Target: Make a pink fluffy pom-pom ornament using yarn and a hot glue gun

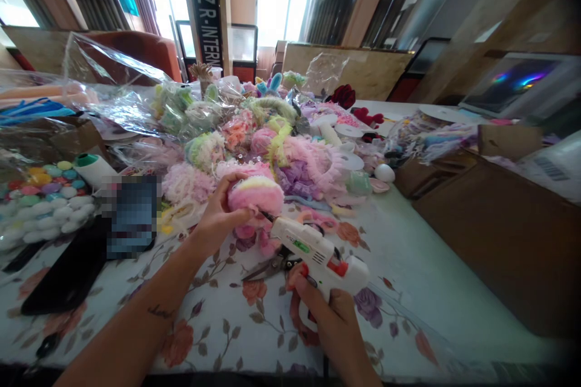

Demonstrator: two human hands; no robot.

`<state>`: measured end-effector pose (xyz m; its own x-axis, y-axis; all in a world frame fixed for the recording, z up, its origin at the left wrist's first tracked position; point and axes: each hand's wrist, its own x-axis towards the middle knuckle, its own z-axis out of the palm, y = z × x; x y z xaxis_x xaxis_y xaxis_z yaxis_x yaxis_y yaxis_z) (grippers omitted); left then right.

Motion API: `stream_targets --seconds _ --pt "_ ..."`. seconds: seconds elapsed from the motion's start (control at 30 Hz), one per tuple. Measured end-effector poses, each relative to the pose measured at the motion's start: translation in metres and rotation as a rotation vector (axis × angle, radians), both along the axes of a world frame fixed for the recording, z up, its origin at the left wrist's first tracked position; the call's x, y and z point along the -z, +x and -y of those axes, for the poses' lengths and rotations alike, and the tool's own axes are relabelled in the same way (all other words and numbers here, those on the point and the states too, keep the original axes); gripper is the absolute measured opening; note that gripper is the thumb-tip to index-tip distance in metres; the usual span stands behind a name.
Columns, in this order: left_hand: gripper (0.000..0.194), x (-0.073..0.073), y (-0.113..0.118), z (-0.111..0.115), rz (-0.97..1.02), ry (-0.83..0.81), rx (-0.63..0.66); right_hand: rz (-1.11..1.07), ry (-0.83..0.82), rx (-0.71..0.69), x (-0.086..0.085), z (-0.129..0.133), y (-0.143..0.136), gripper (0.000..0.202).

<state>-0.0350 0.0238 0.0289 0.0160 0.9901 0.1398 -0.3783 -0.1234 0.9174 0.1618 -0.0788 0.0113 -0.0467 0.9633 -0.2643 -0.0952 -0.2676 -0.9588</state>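
A fluffy pink, round plush piece [256, 195] with a pale yellow band on top is gripped in my left hand [227, 202], fingers closed around its left side. My right hand [329, 308] is wrapped round the handle of a white hot glue gun [313, 245] with a red trigger. Its dark nozzle points up and left, at the underside of the plush piece; whether it touches is hard to tell. Beneath the glue gun lies a pair of scissors [267, 267], blades to the left. Small pink fluffy bits [269, 243] show just under the plush piece.
A heap of pastel yarn and fluffy trim [313, 157] spreads behind my hands. On the left are a bag of coloured pompoms [49, 205], a phone [134, 214] and a black flat case [68, 272]. A cardboard box [494, 236] stands at right on the floral tablecloth [213, 326].
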Motion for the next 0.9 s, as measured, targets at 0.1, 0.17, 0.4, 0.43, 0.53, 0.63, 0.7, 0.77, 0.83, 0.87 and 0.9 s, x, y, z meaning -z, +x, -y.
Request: stream_targets --seconds 0.1,0.17,0.4,0.43,0.53,0.63,0.7,0.77,0.83,0.87,0.9 --pt "0.066 -0.002 0.001 0.001 -0.005 -0.009 -0.021 -0.005 0.006 -0.008 0.001 0.0 0.0 0.049" --pt "0.065 -0.003 0.002 0.001 -0.014 -0.01 -0.034 -0.005 -0.005 -0.006 0.0 0.0 -0.001 0.05" --pt "0.064 -0.002 0.001 0.001 -0.047 0.006 -0.008 0.011 -0.039 0.018 -0.004 0.002 0.0 0.055" --pt "0.064 -0.001 0.001 0.001 -0.066 0.011 -0.01 0.002 -0.04 0.022 -0.004 0.002 0.0 0.056" --pt "0.063 0.001 0.0 0.0 -0.12 0.01 -0.043 -0.046 -0.025 0.02 0.0 0.002 0.002 0.055" --pt "0.062 0.002 -0.001 -0.001 -0.123 0.004 -0.121 -0.158 0.012 0.009 0.005 0.003 0.007 0.051" --pt "0.059 0.002 -0.002 -0.003 -0.103 0.01 -0.174 -0.208 0.044 0.051 0.005 0.004 0.016 0.048" --pt "0.058 0.002 -0.002 -0.005 -0.075 0.02 -0.209 -0.166 0.081 0.162 0.003 0.005 0.035 0.044" --pt "0.058 0.002 -0.003 -0.007 -0.042 0.023 -0.223 -0.046 0.11 0.31 -0.002 0.004 0.064 0.038" --pt "0.059 0.003 -0.003 -0.007 -0.03 0.021 -0.22 0.02 0.116 0.383 -0.004 0.002 0.082 0.036" --pt "0.059 0.003 -0.002 -0.007 -0.012 0.018 -0.217 0.085 0.121 0.443 -0.006 -0.001 0.103 0.034"
